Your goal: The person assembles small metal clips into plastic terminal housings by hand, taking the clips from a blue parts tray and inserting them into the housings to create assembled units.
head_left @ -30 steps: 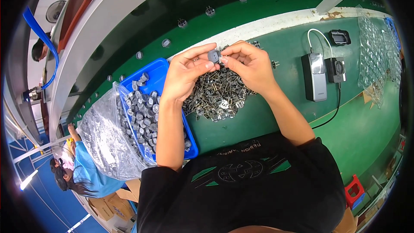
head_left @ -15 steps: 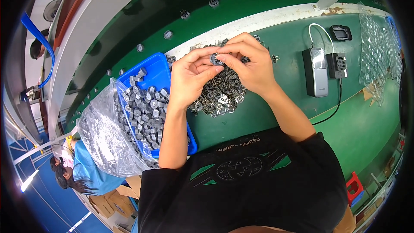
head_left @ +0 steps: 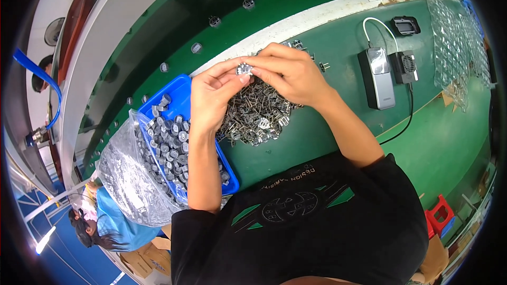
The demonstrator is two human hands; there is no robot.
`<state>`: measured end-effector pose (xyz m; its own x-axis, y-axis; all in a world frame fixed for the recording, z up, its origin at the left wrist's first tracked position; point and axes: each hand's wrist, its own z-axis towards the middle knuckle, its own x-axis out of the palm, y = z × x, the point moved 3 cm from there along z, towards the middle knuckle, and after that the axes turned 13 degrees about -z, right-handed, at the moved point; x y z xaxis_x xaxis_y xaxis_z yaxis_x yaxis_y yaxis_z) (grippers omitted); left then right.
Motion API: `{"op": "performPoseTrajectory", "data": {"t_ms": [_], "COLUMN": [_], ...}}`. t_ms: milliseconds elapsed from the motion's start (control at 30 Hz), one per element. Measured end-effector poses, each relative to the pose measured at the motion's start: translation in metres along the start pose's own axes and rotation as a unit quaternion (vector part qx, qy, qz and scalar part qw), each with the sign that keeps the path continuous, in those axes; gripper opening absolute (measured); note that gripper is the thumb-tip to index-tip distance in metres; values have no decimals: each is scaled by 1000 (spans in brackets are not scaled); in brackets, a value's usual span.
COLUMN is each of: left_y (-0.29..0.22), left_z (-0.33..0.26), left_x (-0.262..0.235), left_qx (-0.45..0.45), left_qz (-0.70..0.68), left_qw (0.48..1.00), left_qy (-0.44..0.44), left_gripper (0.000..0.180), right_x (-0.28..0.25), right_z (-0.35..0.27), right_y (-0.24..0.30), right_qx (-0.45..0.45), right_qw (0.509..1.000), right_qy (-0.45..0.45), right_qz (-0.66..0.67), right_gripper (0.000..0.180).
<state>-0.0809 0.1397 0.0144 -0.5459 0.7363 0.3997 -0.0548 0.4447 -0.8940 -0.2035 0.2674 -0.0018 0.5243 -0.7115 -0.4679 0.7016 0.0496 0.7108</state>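
Left hand (head_left: pixel 209 97) and right hand (head_left: pixel 297 76) pinch one small round piece (head_left: pixel 244 69), metal face showing, between their fingertips, over the tabletop (head_left: pixel 309 140) near its far edge; this piece looks mid-work, whether finished cannot tell; plenty seems left: loose grey caps (head_left: pixel 171 150) in the blue tray (head_left: pixel 178 94) toward the tabletop's left edge, heaped metal pin parts (head_left: pixel 257 112) beneath the hands; similar pieces (head_left: pixel 249 3) spaced along the green belt (head_left: pixel 227 39) past the far edge, possibly done ones.
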Motion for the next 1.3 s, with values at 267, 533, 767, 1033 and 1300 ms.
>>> {"op": "performPoseTrajectory", "data": {"t_ms": [267, 533, 767, 1033, 1300], "left_y": [-21, -22, -22, -8, -13], "left_z": [57, 131, 122, 108, 83], "left_x": [-48, -145, -131, -95, -64], "left_qx": [79, 106, 200, 161, 175], "left_qz": [72, 332, 513, 597, 582], "left_qw": [991, 911, 799, 782, 788], "left_qy": [-85, -223, -242, -72, -101], "left_gripper": [21, 22, 34, 35, 42], "right_x": [-85, -81, -71, -75, -70], "right_z": [-9, -56, -65, -81, -79], "right_y": [-25, -38, -48, -24, -32], "right_qx": [127, 280, 244, 51, 131], "right_qw": [962, 927, 942, 906, 919], "right_qy": [70, 87, 52, 11, -24], "right_qz": [-233, -233, -222, -420, -371], "right_gripper": [15, 19, 13, 11, 16]}}
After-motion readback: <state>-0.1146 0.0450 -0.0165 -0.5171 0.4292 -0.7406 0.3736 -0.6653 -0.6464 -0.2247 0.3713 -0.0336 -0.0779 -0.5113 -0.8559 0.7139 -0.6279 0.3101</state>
